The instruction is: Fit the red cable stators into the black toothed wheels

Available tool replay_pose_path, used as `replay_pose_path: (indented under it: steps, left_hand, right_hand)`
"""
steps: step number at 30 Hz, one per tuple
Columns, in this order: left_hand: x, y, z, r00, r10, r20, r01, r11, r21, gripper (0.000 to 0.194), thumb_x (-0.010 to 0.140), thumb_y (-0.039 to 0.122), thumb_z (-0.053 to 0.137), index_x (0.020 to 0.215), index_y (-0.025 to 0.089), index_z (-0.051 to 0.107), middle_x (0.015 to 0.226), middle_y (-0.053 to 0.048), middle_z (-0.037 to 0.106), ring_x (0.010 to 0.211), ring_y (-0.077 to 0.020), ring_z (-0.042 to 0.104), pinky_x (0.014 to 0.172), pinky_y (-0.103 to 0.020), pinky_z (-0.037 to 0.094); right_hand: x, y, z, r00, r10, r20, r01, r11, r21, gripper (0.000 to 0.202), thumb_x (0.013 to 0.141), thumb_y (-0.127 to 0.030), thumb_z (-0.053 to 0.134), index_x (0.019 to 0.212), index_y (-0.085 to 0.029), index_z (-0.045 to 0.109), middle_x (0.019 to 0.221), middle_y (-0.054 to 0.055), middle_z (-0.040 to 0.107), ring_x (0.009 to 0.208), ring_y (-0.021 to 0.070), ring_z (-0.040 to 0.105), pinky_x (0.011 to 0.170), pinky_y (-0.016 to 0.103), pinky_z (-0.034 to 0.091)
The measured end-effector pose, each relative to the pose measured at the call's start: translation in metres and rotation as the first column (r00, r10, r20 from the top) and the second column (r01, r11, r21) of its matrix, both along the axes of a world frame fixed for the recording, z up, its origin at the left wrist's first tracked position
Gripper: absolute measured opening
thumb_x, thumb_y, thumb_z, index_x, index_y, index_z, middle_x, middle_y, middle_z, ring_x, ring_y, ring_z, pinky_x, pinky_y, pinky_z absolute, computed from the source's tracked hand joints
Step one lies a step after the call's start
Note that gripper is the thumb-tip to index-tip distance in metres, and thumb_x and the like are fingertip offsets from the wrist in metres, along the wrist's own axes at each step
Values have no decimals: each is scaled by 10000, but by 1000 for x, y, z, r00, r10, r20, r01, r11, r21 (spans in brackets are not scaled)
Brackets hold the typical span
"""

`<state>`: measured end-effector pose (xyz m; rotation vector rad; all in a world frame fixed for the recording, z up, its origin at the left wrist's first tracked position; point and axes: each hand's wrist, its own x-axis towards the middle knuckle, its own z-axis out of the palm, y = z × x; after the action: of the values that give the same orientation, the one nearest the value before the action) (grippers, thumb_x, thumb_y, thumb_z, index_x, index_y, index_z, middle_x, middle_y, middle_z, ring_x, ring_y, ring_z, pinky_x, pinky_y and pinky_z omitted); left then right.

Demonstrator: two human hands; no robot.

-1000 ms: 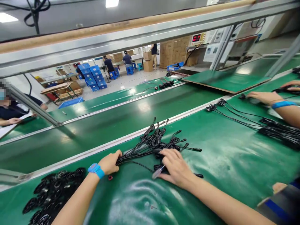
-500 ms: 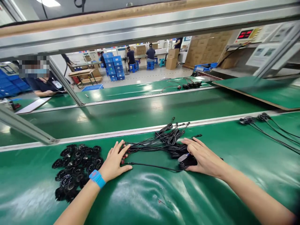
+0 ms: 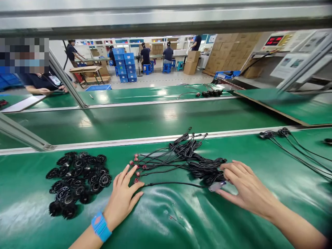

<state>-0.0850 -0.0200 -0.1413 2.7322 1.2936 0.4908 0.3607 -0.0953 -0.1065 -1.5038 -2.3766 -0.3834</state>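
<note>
My left hand [image 3: 121, 195] lies with its fingers spread beside the small red ends [image 3: 137, 174] of several black cables, its fingertips at the nearest ones. A blue band [image 3: 101, 226] is around the wrist. Coiled black cables [image 3: 206, 167] lie in a heap to the right, one cable running apart along the front. My right hand [image 3: 246, 188] is at the heap's right end, thumb and fingers closed around a small object with a flat, translucent end [image 3: 216, 186]; its kind is unclear. To the left sits a pile of black toothed, ring-shaped parts [image 3: 77, 183].
Two cables with black ends [image 3: 268, 135] lie at the right of the green table. Beyond a white rail [image 3: 155, 139] runs a green belt [image 3: 166, 116]. A metal post [image 3: 66, 77] and beam stand ahead. A masked person [image 3: 38, 79] sits across at the left.
My right hand has moved right and off the top of the cable heap, still with the small object. My left hand has drawn back slightly, showing more red ends. The view has shifted.
</note>
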Motion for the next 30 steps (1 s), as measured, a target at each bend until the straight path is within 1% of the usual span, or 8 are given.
replay_pose_path:
  steps: [6, 11, 14, 17, 20, 24, 27, 30]
  left_hand:
    - [-17, -17, 3, 989, 67, 136, -44, 986, -162, 304, 997, 335, 565, 1297, 314, 605, 1415, -105, 537, 1283, -342, 516, 1019, -548, 494]
    - [-15, -14, 2, 967, 72, 243, 12, 945, -328, 278, 1014, 299, 529, 1276, 273, 618, 1227, -93, 632, 1136, -297, 589, 992, -485, 505]
    - [-10, -11, 1, 949, 56, 311, 84, 903, -420, 257, 1011, 238, 488, 1191, 269, 669, 1224, -84, 659, 1102, -291, 609, 981, -475, 498]
    - [-8, -11, 0, 939, 75, 337, 109, 861, -496, 188, 1006, 254, 517, 1108, 268, 675, 1108, -52, 709, 1017, -257, 647, 921, -413, 525]
    - [-9, -17, 5, 861, 254, 441, 136, 721, -680, 146, 981, 315, 605, 1106, 254, 648, 1022, -35, 719, 940, -214, 672, 846, -330, 546]
    - [-7, -30, 17, 642, 557, 527, 318, 432, -844, 207, 909, 370, 735, 1026, 225, 644, 961, -30, 713, 892, -175, 670, 798, -260, 536]
    - [-3, -38, 21, 562, 634, 531, 412, 341, -845, 230, 872, 389, 789, 971, 223, 663, 867, -9, 707, 817, -142, 654, 751, -220, 525]
    - [0, -42, 22, 508, 669, 543, 498, 286, -818, 206, 874, 386, 794, 940, 232, 673, 799, 15, 697, 744, -113, 631, 712, -194, 517]
  right_hand:
    - [-99, -5, -2, 913, -40, -405, 57, 998, 31, 215, 993, -181, 428, 847, -232, 578, 846, 53, 569, 750, 191, 548, 648, 321, 478]
    - [-186, 22, 0, 767, 156, -622, -219, 975, -26, 487, 1009, -88, 363, 1460, -258, 432, 887, 36, 624, 758, 170, 569, 662, 282, 538]
    - [-215, 34, 1, 725, 170, -667, -326, 939, -115, 557, 1001, -72, 321, 1527, -254, 338, 1024, 56, 687, 851, 172, 606, 760, 320, 563]
    - [-227, 34, -4, 643, 49, -764, -308, 930, -199, 423, 1016, -195, 435, 1436, -237, 458, 904, 28, 693, 842, 178, 632, 790, 341, 558]
    - [-228, 29, -7, 562, -48, -826, -244, 944, -221, 263, 1050, -260, 431, 1219, -257, 633, 704, -22, 603, 677, 145, 582, 682, 289, 522]
    - [-223, 24, -7, 634, 105, -767, -279, 955, -99, 282, 1059, -323, 487, 1300, -243, 609, 945, 36, 669, 820, 148, 631, 692, 282, 499]
    - [-221, 23, -8, 701, 222, -678, -364, 929, -73, 458, 953, -515, 649, 1315, -239, 592, 1104, 59, 722, 887, 174, 657, 749, 338, 467]
    - [-222, 23, -12, 711, 250, -657, -395, 915, -80, 441, 937, -487, 686, 1306, -261, 598, 1084, 21, 757, 813, 157, 643, 692, 349, 415]
